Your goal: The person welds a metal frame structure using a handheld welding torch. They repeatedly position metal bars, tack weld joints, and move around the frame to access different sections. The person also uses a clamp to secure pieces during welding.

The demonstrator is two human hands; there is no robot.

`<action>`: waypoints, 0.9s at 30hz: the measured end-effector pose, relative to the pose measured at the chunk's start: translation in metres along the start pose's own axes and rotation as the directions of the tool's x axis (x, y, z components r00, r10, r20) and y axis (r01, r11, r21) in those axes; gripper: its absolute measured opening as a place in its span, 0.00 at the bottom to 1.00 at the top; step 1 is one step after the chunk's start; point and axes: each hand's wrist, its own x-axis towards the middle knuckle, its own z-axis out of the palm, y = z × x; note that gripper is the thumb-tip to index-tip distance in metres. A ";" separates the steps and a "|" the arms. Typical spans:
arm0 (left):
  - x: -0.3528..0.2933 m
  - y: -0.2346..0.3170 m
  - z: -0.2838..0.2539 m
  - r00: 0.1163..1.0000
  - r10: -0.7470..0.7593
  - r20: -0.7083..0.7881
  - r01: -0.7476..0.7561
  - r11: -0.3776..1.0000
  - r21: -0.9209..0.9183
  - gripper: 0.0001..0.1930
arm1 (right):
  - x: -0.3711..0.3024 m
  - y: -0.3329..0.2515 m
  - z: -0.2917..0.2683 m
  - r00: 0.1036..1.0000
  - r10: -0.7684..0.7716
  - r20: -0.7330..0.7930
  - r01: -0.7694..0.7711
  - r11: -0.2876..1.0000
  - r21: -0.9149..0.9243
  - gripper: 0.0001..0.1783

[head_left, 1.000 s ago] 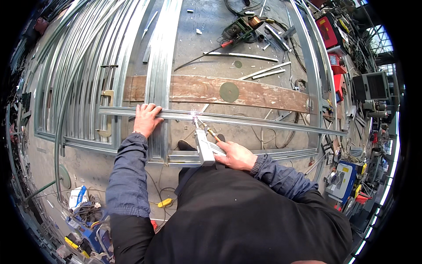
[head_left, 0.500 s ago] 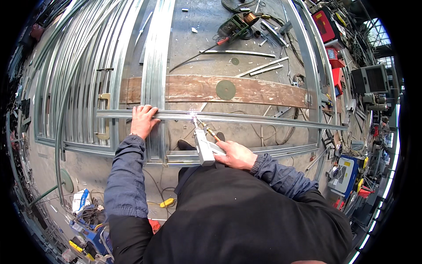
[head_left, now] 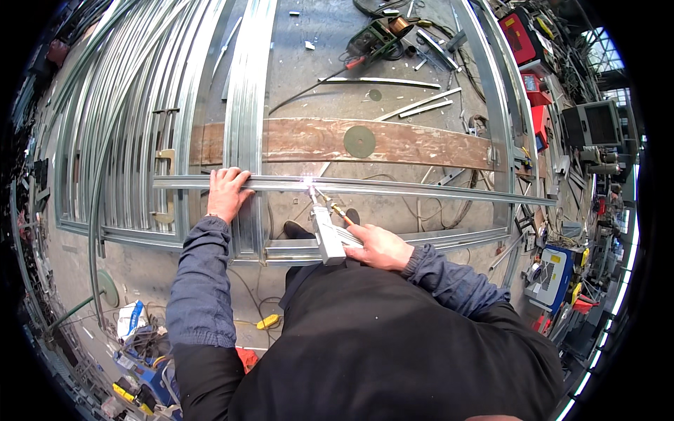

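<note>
A long galvanised metal bar [head_left: 393, 188] lies crosswise over a silvery metal frame [head_left: 246, 91]. My left hand [head_left: 228, 194] rests on the bar left of its middle, fingers curled over it where it crosses the wide upright. My right hand [head_left: 379, 247] is closed round a grey boxy welding gun [head_left: 326, 238], whose handle is partly hidden by my fingers. The gun's nozzle points away from me at the bar, and a bright purple-white spark [head_left: 308, 181] glows there. Beside the nozzle runs a thin brass-coloured tube [head_left: 337, 210].
A C-shaped clamp [head_left: 166, 184] sits at the bar's left end. Many metal lengths [head_left: 119, 140] lie at left. Beyond the bar are a brown plank [head_left: 302, 142] with a round disc [head_left: 359, 142], a wire feeder [head_left: 375, 41] and offcuts. A blue-and-white machine [head_left: 551, 278] stands at right.
</note>
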 end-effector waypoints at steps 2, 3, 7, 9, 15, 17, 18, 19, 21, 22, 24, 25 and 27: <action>0.000 0.000 0.000 1.000 -0.001 0.001 0.001 1.000 -0.003 0.27 | -0.001 0.003 -0.004 1.000 -0.020 0.012 0.020 1.000 0.010 0.30; 0.000 0.000 0.000 1.000 -0.001 0.002 0.001 1.000 -0.003 0.27 | -0.002 0.005 -0.006 0.999 -0.030 0.019 0.030 0.999 0.015 0.30; -0.002 -0.002 0.003 1.000 0.003 -0.014 -0.003 1.000 -0.003 0.27 | -0.001 0.010 -0.013 0.996 -0.082 0.035 0.079 0.993 0.086 0.31; 0.000 -0.001 0.001 1.000 0.009 -0.015 -0.009 1.000 -0.001 0.27 | -0.003 0.003 -0.015 0.995 -0.086 0.043 0.083 0.995 0.056 0.31; 0.000 0.002 -0.001 1.000 0.011 -0.023 -0.011 1.000 0.004 0.27 | 0.004 -0.006 -0.014 0.997 -0.060 0.053 0.060 0.998 -0.005 0.33; 0.000 0.003 -0.002 1.000 0.010 -0.024 -0.010 1.000 0.005 0.27 | 0.008 -0.004 -0.011 0.997 -0.058 0.052 0.058 0.998 -0.008 0.33; 0.000 0.003 -0.003 1.000 0.011 -0.025 -0.011 1.000 0.004 0.27 | 0.010 -0.004 -0.011 0.997 -0.060 0.054 0.060 0.998 -0.008 0.33; 0.000 0.003 -0.003 1.000 0.013 -0.026 -0.012 1.000 0.003 0.26 | 0.012 -0.003 -0.010 0.997 -0.061 0.055 0.062 0.998 -0.008 0.33; 0.000 0.003 -0.003 1.000 0.015 -0.026 -0.015 1.000 0.007 0.26 | 0.014 -0.002 -0.007 0.997 -0.050 0.052 0.051 0.999 -0.015 0.33; 0.000 0.003 -0.003 1.000 0.016 -0.026 -0.016 1.000 0.009 0.26 | 0.015 -0.002 -0.006 0.998 -0.045 0.050 0.046 0.999 -0.018 0.33; 0.000 0.003 -0.002 0.999 0.016 -0.031 -0.016 1.000 0.012 0.26 | 0.016 -0.004 -0.007 0.998 -0.038 0.059 0.039 0.999 -0.020 0.33; 0.000 0.003 -0.002 0.999 0.016 -0.033 -0.016 1.000 0.013 0.26 | 0.016 -0.004 -0.007 0.997 -0.034 0.063 0.036 0.999 -0.021 0.33; 0.000 0.004 -0.003 0.999 0.016 -0.033 -0.015 1.000 0.013 0.27 | 0.016 -0.004 -0.006 0.998 -0.041 0.051 0.042 0.999 -0.019 0.33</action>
